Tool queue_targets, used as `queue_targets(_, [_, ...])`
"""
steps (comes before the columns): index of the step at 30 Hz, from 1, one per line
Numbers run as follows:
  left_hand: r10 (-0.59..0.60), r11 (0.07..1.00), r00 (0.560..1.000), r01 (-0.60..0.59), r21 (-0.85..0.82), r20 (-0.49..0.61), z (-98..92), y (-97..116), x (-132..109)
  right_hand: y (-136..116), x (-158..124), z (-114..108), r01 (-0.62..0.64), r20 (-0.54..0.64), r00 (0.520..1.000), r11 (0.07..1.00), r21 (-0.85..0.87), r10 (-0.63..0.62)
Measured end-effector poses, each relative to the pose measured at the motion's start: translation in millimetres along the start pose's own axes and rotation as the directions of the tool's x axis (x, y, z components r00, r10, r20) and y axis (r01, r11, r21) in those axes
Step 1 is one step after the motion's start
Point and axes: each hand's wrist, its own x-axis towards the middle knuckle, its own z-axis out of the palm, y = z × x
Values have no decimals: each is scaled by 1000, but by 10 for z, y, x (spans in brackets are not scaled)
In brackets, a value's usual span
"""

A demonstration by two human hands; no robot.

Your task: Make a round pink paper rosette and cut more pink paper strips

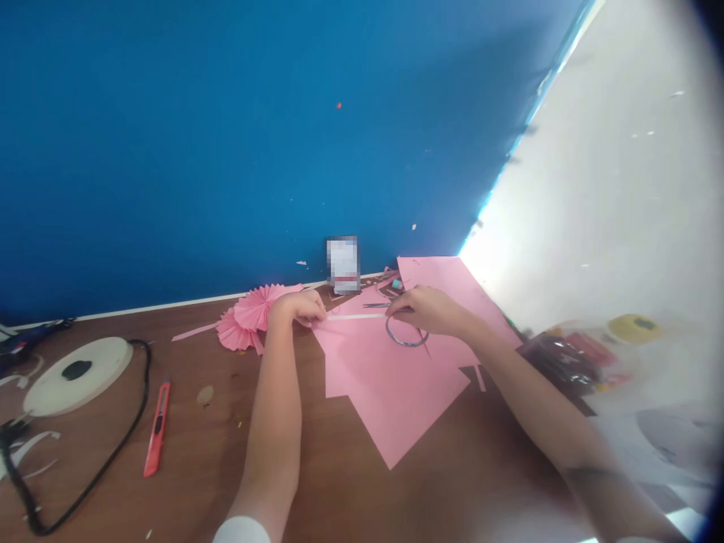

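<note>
My left hand (pixel 297 308) pinches one end of a thin white strip (pixel 355 316) stretched out over pink paper sheets (pixel 390 377). My right hand (pixel 433 309) grips the strip's other end, and a small roll of tape (pixel 406 337) hangs under its fingers. Scissors (pixel 376 305) lie just beyond the strip. Pink pleated paper fans (pixel 252 317) sit to the left of my left hand.
A red utility knife (pixel 157 427) lies on the brown table (pixel 186 467) at left, near a round white disc (pixel 79 373) with a black cable (pixel 90 467). A clear bag of supplies (pixel 571 358) sits at right. A blue wall (pixel 226 151) rises behind.
</note>
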Motion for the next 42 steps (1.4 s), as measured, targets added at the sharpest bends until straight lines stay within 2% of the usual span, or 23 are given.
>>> queue_targets(7, [42, 999, 999, -42, 18, 13, -16, -11, -35, 105, 49, 78, -1, 31, 1000, 992, -126, 5])
queue_targets(14, [-8, 998, 999, 5, 63, 44, 60, 70, 40, 167, 126, 175, -66, 99, 991, 967, -248, 93])
queue_targets(26, [-39, 996, 999, 37, 85, 21, 38, 78, 21, 139, 79, 28, -38, 202, 974, 952, -303, 103])
queue_targets(35, [-14, 999, 1000, 13, 47, 10, 23, 98, -50, 183, 43, -33, -42, 134, 987, 955, -295, 85])
queue_targets(42, [-28, 997, 999, 26, 77, 23, 22, 18, 44, 251, 81, 34, -109, 129, 978, 929, -354, 164])
